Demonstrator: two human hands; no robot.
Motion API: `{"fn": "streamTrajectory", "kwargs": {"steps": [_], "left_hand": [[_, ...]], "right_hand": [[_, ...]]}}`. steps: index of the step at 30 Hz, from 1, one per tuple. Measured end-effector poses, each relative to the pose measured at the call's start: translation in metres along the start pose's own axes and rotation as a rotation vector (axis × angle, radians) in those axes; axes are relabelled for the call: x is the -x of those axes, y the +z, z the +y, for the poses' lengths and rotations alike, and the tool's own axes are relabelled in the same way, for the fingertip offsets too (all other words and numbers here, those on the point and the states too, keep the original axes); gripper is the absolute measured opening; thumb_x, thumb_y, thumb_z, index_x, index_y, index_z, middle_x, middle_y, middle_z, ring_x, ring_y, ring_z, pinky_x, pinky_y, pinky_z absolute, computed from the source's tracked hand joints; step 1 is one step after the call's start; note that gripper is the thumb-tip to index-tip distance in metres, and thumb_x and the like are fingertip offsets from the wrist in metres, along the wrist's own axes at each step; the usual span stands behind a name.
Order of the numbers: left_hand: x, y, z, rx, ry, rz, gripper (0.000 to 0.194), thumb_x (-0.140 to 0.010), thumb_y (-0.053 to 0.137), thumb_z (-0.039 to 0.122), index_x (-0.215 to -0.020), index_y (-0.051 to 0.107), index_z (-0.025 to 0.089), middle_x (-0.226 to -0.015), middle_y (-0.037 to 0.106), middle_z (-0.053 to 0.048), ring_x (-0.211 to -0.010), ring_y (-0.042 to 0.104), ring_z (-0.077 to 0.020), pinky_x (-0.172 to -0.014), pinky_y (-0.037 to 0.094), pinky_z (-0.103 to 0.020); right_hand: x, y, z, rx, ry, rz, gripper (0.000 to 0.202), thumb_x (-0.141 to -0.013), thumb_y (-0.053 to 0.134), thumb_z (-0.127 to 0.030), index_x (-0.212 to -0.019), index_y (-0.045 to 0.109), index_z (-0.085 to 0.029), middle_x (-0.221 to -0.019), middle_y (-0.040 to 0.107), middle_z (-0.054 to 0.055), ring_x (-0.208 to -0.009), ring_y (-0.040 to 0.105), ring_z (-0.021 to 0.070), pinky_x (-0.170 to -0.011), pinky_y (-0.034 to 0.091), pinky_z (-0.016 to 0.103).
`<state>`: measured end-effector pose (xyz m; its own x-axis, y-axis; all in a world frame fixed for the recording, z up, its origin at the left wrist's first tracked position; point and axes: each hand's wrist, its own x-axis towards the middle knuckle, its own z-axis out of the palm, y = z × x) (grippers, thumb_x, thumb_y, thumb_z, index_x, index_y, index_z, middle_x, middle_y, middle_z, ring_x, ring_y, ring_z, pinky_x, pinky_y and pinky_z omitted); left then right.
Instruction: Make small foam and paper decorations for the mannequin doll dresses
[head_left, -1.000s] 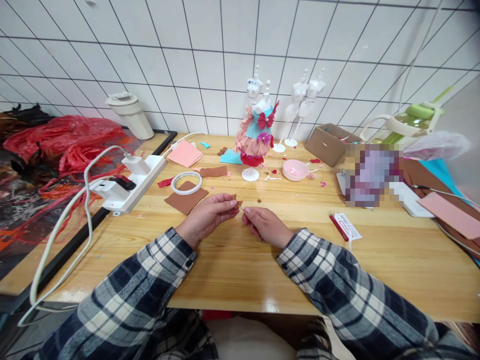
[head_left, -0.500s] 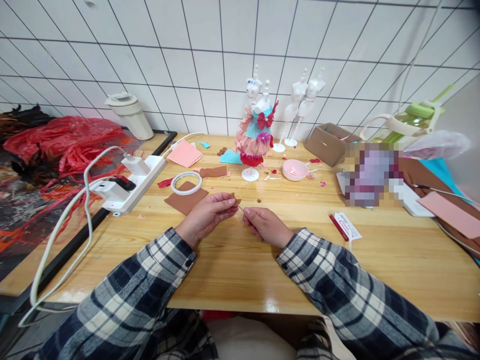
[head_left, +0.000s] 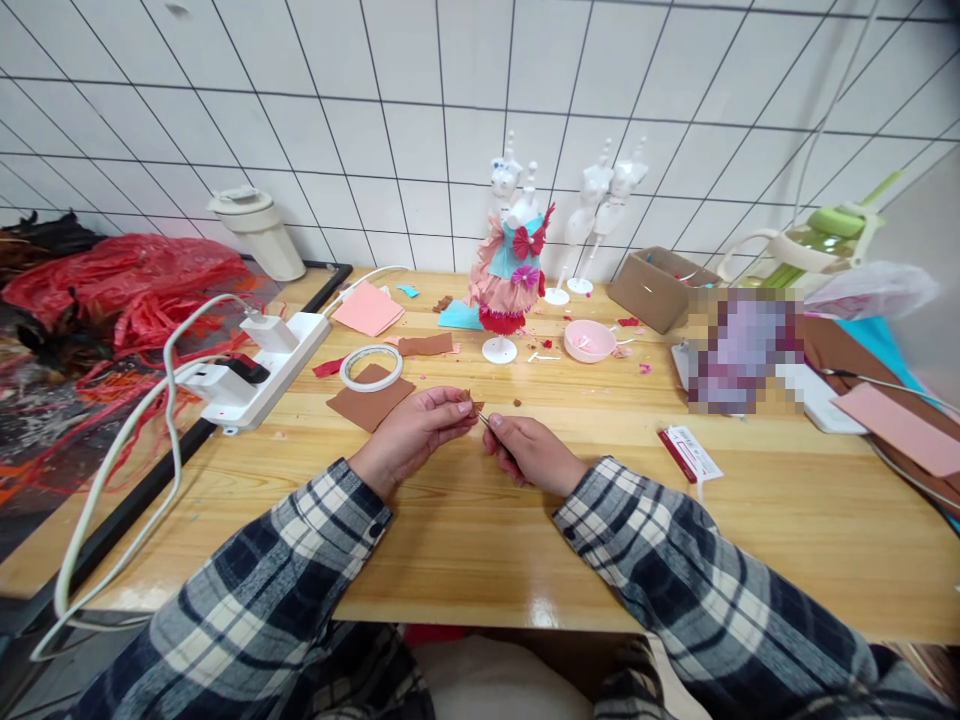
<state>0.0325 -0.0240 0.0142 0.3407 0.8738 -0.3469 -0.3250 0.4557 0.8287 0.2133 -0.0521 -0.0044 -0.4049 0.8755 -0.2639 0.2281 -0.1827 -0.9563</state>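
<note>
At the middle of the counter (head_left: 480,560), 12 being the wall: I've got both hands up close together, one small gap between them, work sits in it.

Left hand (head_left: 412,435): thumb and fingers pinching a brown scrap (head_left: 470,401), which sticks out past the fingertips. Right hand (head_left: 536,450): fist curled round a thin dark tool (head_left: 495,436); type unclear, most of it is inside the grip.

Key relation: scrap lies at 2 from the left hand and 10 from the right. Left is nearer, it's the one gripping it. Tool's long axis runs from about 4 to 10, tip at the scrap's near right edge. Touching or just short, can't tell from this view. Scrap looks creased; too small to call a long axis on it.

Around the scrap: brown sheet (head_left: 367,408) flat at 9, tape roll (head_left: 373,386) resting on its far edge. Brown strip (head_left: 426,345) at 11. Dressed form (head_left: 512,262) upright between 12 and 1, well apart from the hands. Pink bowl (head_left: 589,356) at 2. Brown crumb (head_left: 517,403) at 3, near the right thumb.
</note>
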Motion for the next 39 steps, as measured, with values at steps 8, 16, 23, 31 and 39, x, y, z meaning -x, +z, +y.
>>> {"fn": "streamTrajectory", "kwargs": {"steps": [8, 16, 23, 31, 39], "left_hand": [[0.0008, 0.0005, 0.0002, -0.009, -0.005, -0.005, 0.02, -0.068, 0.077, 0.012, -0.082, 0.063, 0.013, -0.08, 0.069, -0.003, -0.075, 0.066, -0.0116, -0.079, 0.051, -0.024], [-0.0001, 0.0001, 0.0001, 0.0, -0.01, -0.001, 0.017, -0.069, 0.076, 0.013, -0.082, 0.065, 0.013, -0.081, 0.07, -0.003, -0.076, 0.066, -0.0117, -0.078, 0.051, -0.023], [-0.0006, -0.0017, -0.0011, 0.003, -0.01, 0.002, 0.018, -0.069, 0.077, 0.012, -0.083, 0.066, 0.013, -0.08, 0.07, -0.004, -0.075, 0.067, -0.0118, -0.079, 0.051, -0.024], [-0.0013, -0.0019, -0.0012, 0.001, -0.011, 0.001, 0.018, -0.068, 0.077, 0.012, -0.082, 0.065, 0.012, -0.081, 0.071, -0.004, -0.075, 0.067, -0.0119, -0.078, 0.051, -0.023], [0.0003, -0.0001, -0.0005, 0.0, -0.008, 0.005, 0.017, -0.068, 0.076, 0.011, -0.081, 0.065, 0.012, -0.081, 0.07, -0.004, -0.075, 0.067, -0.012, -0.078, 0.052, -0.023]], "right_hand": [[-0.0007, 0.0008, 0.0009, 0.007, -0.016, 0.006, 0.044, -0.092, 0.034, -0.057, -0.072, 0.044, -0.019, -0.044, 0.039, -0.008, -0.036, 0.034, 0.0062, -0.035, 0.029, 0.017], [-0.0006, 0.0011, -0.0005, -0.016, -0.007, 0.01, 0.043, -0.091, 0.035, -0.056, -0.07, 0.044, -0.019, -0.045, 0.038, -0.008, -0.037, 0.034, 0.0066, -0.035, 0.029, 0.017], [0.0001, 0.0003, 0.0, -0.02, -0.005, 0.008, 0.046, -0.091, 0.033, -0.059, -0.073, 0.047, -0.019, -0.045, 0.039, -0.007, -0.037, 0.034, 0.0071, -0.035, 0.03, 0.018], [0.0004, -0.0007, 0.001, -0.024, -0.003, 0.001, 0.046, -0.091, 0.033, -0.059, -0.073, 0.047, -0.019, -0.045, 0.039, -0.007, -0.036, 0.034, 0.0068, -0.034, 0.03, 0.018], [-0.0011, 0.0003, 0.0022, -0.028, -0.017, -0.002, 0.044, -0.092, 0.033, -0.057, -0.073, 0.046, -0.019, -0.045, 0.039, -0.008, -0.036, 0.035, 0.0069, -0.034, 0.03, 0.017]]}}
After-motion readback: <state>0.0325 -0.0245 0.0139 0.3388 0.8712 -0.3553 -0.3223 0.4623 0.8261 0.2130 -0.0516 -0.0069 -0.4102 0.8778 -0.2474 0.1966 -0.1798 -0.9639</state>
